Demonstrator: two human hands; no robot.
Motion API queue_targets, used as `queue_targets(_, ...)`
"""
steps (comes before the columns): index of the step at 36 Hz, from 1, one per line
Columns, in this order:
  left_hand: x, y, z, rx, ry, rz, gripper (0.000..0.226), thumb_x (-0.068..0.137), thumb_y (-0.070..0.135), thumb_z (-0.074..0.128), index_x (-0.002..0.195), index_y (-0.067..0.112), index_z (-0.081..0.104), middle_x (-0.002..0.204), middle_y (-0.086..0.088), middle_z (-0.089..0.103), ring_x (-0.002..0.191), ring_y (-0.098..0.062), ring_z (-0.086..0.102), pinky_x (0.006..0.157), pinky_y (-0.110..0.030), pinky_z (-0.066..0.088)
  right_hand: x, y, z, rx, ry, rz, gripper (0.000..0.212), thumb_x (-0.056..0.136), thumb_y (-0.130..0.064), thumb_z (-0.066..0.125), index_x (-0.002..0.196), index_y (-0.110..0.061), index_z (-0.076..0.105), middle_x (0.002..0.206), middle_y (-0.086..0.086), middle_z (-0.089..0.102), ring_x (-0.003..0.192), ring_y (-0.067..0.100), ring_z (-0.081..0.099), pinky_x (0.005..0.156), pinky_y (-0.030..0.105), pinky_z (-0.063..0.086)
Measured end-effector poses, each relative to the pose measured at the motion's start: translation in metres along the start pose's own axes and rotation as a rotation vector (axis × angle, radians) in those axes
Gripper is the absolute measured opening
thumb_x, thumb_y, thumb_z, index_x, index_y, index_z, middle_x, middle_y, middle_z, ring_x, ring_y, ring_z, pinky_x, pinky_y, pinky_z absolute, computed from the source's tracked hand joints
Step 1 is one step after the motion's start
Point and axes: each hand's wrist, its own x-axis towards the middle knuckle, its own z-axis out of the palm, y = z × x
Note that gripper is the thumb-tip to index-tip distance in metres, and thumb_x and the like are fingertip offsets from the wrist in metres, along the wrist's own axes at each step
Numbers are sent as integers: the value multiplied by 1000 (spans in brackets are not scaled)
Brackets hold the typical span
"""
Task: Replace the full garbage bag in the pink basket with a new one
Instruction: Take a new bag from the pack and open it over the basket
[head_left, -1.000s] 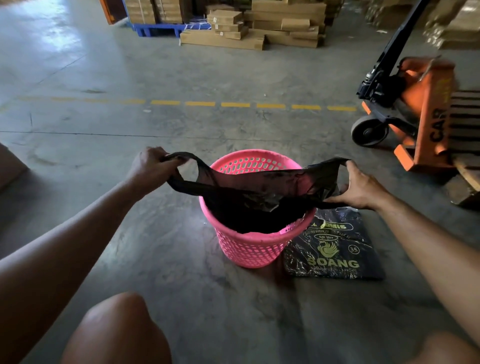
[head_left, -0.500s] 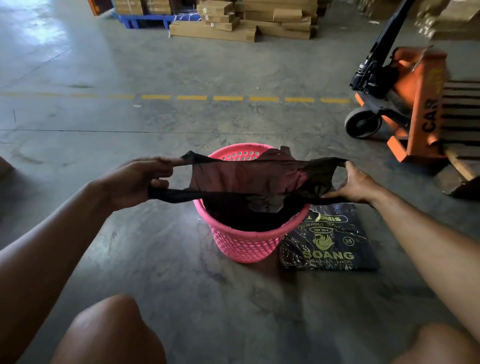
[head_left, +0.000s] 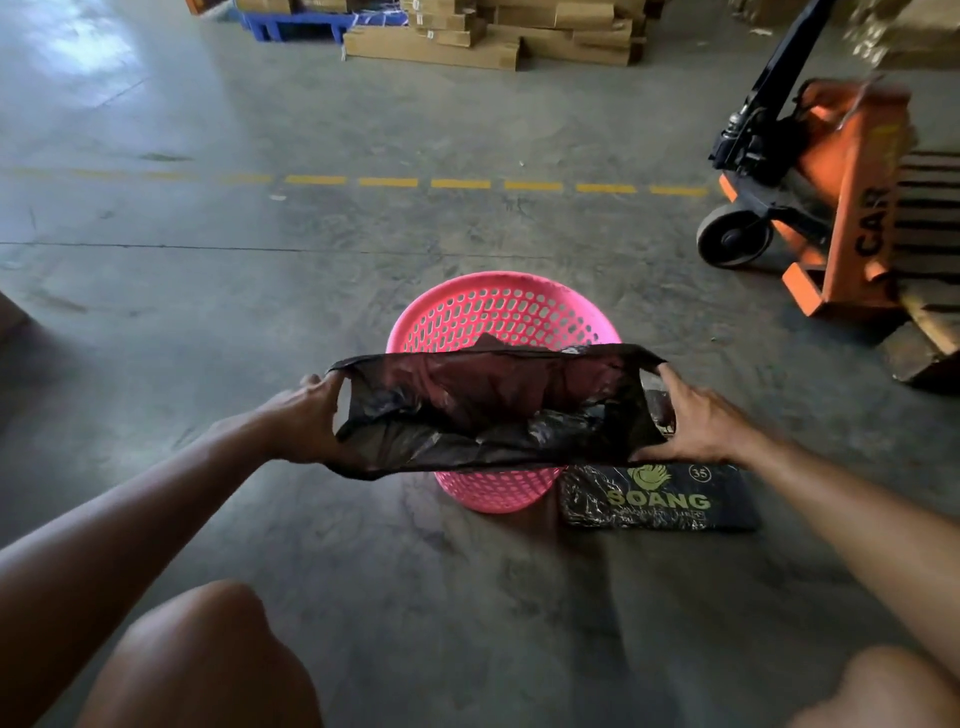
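Both hands now nearer the body than half a second ago, mouth of black bag (head_left: 488, 410) stretched wider over pink basket (head_left: 498, 312); left hand (head_left: 301, 421) and right hand (head_left: 701, 421) fingers clamp opposite bag rims; basket on floor beside bag pack (head_left: 660, 499).

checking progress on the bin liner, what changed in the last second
Both hands, left hand and right hand, pulled the black bag toward the person, stretching its mouth wider open; neither let go. The pink basket and the bag pack stayed put on the floor.
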Motion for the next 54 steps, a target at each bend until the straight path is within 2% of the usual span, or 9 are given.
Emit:
queue_targets(9,33,-1,7,-313,111,-26,113,38,65,73,141,25,48,124,-10,49,104,-25,58,91,-35,53,38,17,12,253,50,41,95,63,-34,88,142,-32,35,92,0,68,87,26,65,79,34,49)
queue_targets(13,62,1,-8,-770,34,-85,53,76,33,77,126,17,67,117,-13,62,76,-18,69,51,-23,51,76,16,5,589,40,102,21,87,-9,68,102,-20,59,79,1,63,71,19,61,62,24,49)
queue_targets(15,67,6,-11,-982,-22,-63,30,95,18,66,122,7,71,96,-16,67,52,-10,64,42,-19,44,86,11,2,837,65,161,19,94,-5,55,79,-17,57,69,3,57,59,13,57,53,20,45)
queue_targets(19,71,5,-11,-1332,-156,-217,25,94,21,61,77,12,77,82,-5,69,57,-14,65,54,-24,53,98,5,-2,1166,71,310,17,87,-17,56,71,-18,58,68,0,56,62,17,54,61,29,41)
queue_targets(22,72,-14,-10,-1533,-89,-379,23,87,34,69,86,10,66,90,-6,73,80,-24,71,71,-32,60,106,8,0,1107,126,336,18,87,-21,65,69,-17,63,71,3,60,67,20,57,68,31,45)
queue_targets(28,73,-17,-10,-1214,391,-242,10,94,24,65,87,18,70,111,-11,71,101,-27,69,93,-38,53,118,7,-16,807,424,160,17,72,-35,76,73,-20,68,75,-2,69,78,24,67,77,38,53)
queue_targets(37,105,47,-19,-274,292,242,40,63,62,83,97,42,74,122,1,62,132,-3,41,103,-21,41,125,-47,-23,260,113,-128,36,73,-37,84,108,-30,76,155,22,33,147,31,32,116,30,27)
queue_targets(42,120,53,-13,-195,349,214,17,83,33,80,96,23,79,121,-7,67,125,-19,56,92,-21,34,131,-55,-14,234,192,-107,15,76,-25,82,88,-17,78,122,17,61,113,31,62,96,26,44)
queue_targets(54,135,39,-9,-529,710,87,16,94,40,61,89,25,59,77,2,67,74,-23,63,66,-33,43,145,-55,-12,485,604,-23,12,89,-29,62,88,-17,60,78,4,66,82,34,67,70,36,47)
